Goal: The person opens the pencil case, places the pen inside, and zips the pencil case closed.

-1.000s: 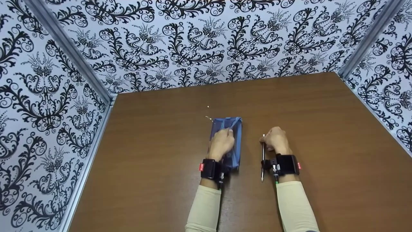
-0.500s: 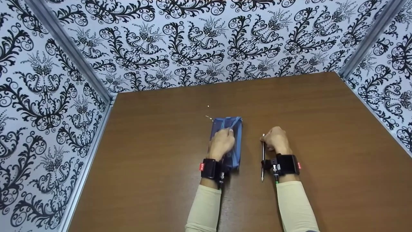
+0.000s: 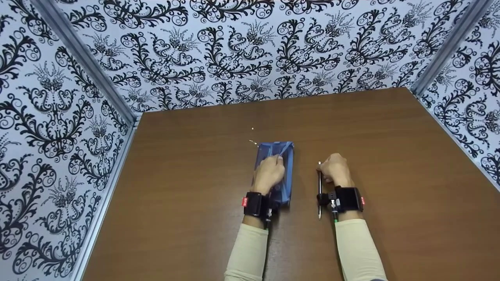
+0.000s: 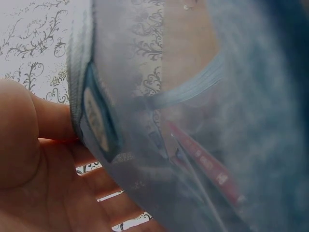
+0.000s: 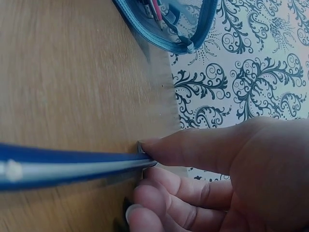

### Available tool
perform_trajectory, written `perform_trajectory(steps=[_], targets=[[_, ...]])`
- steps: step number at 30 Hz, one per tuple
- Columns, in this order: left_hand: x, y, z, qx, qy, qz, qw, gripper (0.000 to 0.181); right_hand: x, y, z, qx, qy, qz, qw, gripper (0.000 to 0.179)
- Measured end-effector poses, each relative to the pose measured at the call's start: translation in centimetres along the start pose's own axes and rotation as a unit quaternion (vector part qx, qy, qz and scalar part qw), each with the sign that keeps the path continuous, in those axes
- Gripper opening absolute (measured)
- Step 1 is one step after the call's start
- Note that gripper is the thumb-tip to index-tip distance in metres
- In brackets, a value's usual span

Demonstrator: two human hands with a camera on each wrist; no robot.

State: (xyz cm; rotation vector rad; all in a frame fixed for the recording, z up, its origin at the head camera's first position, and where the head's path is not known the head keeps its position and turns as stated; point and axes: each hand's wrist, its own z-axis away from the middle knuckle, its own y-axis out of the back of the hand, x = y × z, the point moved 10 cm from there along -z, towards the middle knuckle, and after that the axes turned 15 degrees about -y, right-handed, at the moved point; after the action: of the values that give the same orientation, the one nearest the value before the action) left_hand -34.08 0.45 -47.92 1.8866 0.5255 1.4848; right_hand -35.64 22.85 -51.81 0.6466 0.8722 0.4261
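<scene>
A blue see-through zippered pencil case point(image 3: 289, 171) lies on the table. My left hand point(image 3: 269, 173) is over it and pinches its zippered edge between thumb and fingers; the left wrist view shows the mesh wall point(image 4: 130, 169) close up. Inside is a red stick with pale lettering point(image 4: 207, 164), blurred by the mesh. To the right, my right hand point(image 3: 334, 168) pinches a slim dark pencil point(image 3: 320, 183) near its far end. It looks blue in the right wrist view, and its pale pointed end is toward me.
The brown wooden table point(image 3: 195, 164) runs back to black-and-white patterned walls point(image 3: 242, 50) with metal corner posts point(image 3: 86, 62). Small pale specks point(image 3: 253, 142) show beside the case's far left corner. Each wrist wears a black strap with a camera point(image 3: 349, 199).
The pencil's near end has shifted very slightly to the right. Both hands and the pencil case have stayed in place.
</scene>
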Motion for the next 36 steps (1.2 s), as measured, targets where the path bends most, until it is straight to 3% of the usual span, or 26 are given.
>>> perform_trajectory(steps=[22, 36], targets=[[-0.18, -0.22, -0.12, -0.007, 0.002, 0.008, 0.9999, 0.038, -0.11, 0.0, 0.11, 0.009, 0.001, 0.029, 0.9995, 0.027], [-0.06, 0.04, 0.03, -0.001, 0.001, 0.007, 1.0, 0.044, -0.27, 0.21, 0.39, 0.025, 0.005, 0.05, 0.9984, 0.029]])
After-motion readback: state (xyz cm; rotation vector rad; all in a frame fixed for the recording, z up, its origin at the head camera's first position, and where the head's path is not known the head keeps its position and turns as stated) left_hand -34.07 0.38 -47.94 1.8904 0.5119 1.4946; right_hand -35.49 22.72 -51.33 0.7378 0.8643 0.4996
